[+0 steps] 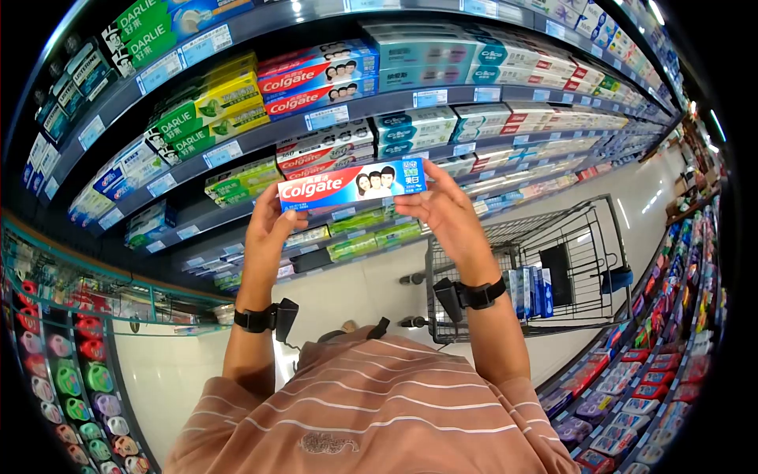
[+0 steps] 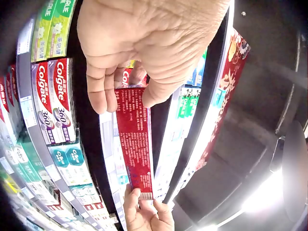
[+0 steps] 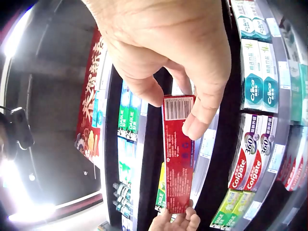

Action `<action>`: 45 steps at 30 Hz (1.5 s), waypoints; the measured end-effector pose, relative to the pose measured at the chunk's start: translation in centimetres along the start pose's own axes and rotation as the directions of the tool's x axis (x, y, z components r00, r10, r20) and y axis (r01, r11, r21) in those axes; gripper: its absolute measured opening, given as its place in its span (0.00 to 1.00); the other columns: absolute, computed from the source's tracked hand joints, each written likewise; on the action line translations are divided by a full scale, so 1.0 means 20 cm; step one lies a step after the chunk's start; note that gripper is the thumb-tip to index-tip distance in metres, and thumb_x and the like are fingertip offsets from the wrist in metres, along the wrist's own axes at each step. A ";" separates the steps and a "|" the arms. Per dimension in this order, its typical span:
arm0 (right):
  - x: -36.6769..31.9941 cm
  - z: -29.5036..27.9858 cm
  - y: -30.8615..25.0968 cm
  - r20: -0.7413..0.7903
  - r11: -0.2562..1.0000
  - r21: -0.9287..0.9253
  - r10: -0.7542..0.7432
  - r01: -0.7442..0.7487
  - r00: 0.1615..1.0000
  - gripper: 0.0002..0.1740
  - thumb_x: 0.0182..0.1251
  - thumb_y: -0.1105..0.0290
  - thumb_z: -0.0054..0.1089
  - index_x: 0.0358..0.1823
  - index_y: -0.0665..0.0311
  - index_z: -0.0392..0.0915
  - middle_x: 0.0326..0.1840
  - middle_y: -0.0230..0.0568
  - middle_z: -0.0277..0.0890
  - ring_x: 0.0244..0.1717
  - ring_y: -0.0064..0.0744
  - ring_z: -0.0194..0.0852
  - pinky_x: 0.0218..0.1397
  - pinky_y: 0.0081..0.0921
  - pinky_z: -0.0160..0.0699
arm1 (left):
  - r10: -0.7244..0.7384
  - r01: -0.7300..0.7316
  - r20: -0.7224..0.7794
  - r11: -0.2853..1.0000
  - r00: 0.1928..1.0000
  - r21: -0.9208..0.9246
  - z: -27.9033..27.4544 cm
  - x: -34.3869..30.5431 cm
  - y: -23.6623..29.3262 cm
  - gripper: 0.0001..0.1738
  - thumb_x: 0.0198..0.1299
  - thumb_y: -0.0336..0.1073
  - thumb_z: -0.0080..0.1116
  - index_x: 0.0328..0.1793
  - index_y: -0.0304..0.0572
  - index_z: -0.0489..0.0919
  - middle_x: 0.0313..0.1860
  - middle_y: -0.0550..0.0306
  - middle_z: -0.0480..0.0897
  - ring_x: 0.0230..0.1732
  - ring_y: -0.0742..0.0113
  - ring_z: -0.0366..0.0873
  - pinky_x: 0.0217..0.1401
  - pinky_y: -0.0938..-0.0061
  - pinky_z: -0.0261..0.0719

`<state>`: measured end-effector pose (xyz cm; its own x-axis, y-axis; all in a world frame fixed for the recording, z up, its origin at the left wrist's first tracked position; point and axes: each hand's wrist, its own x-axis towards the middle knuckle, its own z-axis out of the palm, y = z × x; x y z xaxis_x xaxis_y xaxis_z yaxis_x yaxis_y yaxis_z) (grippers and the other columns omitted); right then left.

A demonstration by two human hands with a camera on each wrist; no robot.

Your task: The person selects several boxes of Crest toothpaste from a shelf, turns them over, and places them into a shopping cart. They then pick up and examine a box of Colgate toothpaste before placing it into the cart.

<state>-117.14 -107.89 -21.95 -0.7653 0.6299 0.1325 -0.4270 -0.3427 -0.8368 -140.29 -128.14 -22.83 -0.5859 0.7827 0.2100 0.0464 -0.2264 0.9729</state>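
A Colgate toothpaste box [image 1: 352,186] is held level between both hands, its printed front with several faces turned up toward the head view. My left hand [image 1: 270,229] pinches the box's left end, thumb on the near edge. At the other end my right hand [image 1: 447,212] grips with thumb and fingers. The left wrist view shows the red underside of the toothpaste box [image 2: 134,139], covered in small white print. In the right wrist view a barcode [image 3: 178,109] sits near the right hand's end.
Shelves of toothpaste boxes, among them Darlie [image 1: 207,126] and other Colgate boxes [image 1: 320,79], rise in front. A wire shopping cart [image 1: 576,229] with several blue-and-white boxes [image 1: 530,292] stands at the right. Bottles [image 1: 95,375] line a rack at lower left; packaged goods [image 1: 624,395] fill the lower right.
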 end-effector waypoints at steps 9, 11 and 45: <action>0.05 0.10 0.05 -0.097 0.997 -0.077 0.022 -0.030 0.995 0.33 0.75 0.77 0.45 0.81 0.70 0.54 0.59 0.47 0.72 0.58 0.47 0.83 0.63 0.40 0.85 | -0.011 0.011 -0.003 1.000 1.000 0.008 -0.07 0.05 0.00 0.34 0.71 0.34 0.56 0.80 0.32 0.62 0.65 0.47 0.76 0.55 0.63 0.80 0.55 0.68 0.83; 0.05 0.10 0.05 -0.113 0.996 -0.082 0.015 -0.025 0.993 0.33 0.75 0.77 0.45 0.81 0.70 0.54 0.59 0.47 0.73 0.58 0.47 0.83 0.62 0.40 0.85 | -0.001 0.001 0.000 1.000 1.000 0.009 -0.07 0.06 -0.01 0.34 0.71 0.34 0.56 0.80 0.32 0.61 0.64 0.47 0.77 0.54 0.64 0.80 0.55 0.68 0.83; 0.05 0.08 0.13 -0.216 1.000 0.026 0.021 -0.016 0.976 0.34 0.74 0.74 0.46 0.80 0.71 0.53 0.58 0.52 0.79 0.56 0.44 0.85 0.59 0.37 0.86 | -0.057 0.053 0.084 0.997 0.995 0.049 -0.08 0.12 -0.01 0.34 0.72 0.38 0.58 0.80 0.33 0.61 0.62 0.48 0.78 0.52 0.65 0.80 0.53 0.69 0.82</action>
<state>-119.72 -109.21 -23.16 -0.6517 0.7584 -0.0033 -0.4270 -0.3705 -0.8249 -143.08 -127.12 -22.75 -0.5172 0.8406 0.1611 0.0546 -0.1555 0.9863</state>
